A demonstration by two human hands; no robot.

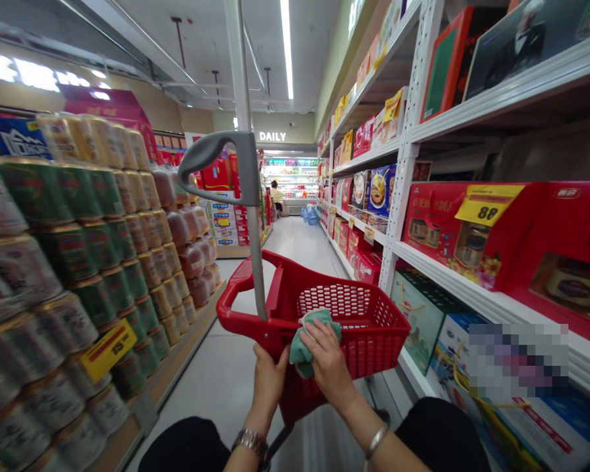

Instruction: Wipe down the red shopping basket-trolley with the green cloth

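Observation:
A red plastic shopping basket (373,351) on a wheeled frame stands in the aisle in front of me. Its grey pull handle (253,170) sits at the top of a metal pole that rises from the basket's left part. My right hand (327,357) presses a green cloth (301,344) against the basket's near rim and side. My left hand (269,373), with a watch on the wrist, grips the basket's near side by the pole's foot, thumb up beside the cloth. The fingertips of my left hand are hidden behind the red plastic.
Stacked drink cans (113,275) line the left side. White shelving (391,252) with boxed goods, including a red gift box (437,223), runs along the right. The grey floor (295,242) leads back to a person (278,196) by a lit refrigerated display and blue water bottles (311,214).

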